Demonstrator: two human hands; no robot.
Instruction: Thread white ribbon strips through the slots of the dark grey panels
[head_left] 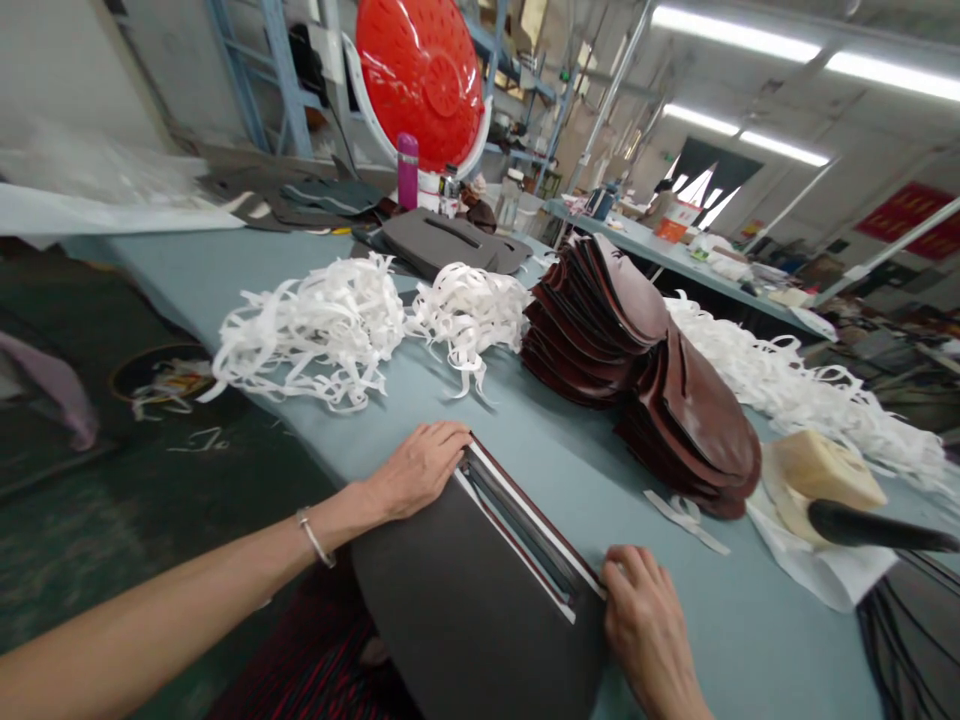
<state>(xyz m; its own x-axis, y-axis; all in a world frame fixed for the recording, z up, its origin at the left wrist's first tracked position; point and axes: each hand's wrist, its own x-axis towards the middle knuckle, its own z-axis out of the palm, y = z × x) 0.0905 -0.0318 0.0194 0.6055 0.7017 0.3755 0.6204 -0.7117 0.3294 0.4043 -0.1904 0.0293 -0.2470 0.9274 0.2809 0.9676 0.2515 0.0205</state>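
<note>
As we look down from the head view, a dark panel (457,610) with a long slot edged in white and brown lies across the edge of the table (390,420), its rounded end overhanging toward us. Our left grip (416,470) sits open and flat on the panel at one end of the slot, pressing but clasping nothing. Our right grip (645,625) is at the slot's other end, its fingers (622,575) curled at the panel's corner; we cannot tell whether they pinch it. Pressed from both ends, the panel seems kept flat and from sliding. Beyond lie white trimmed strips (315,330) and a stack of brown leather pieces (637,370), seemingly piled within reach.
</note>
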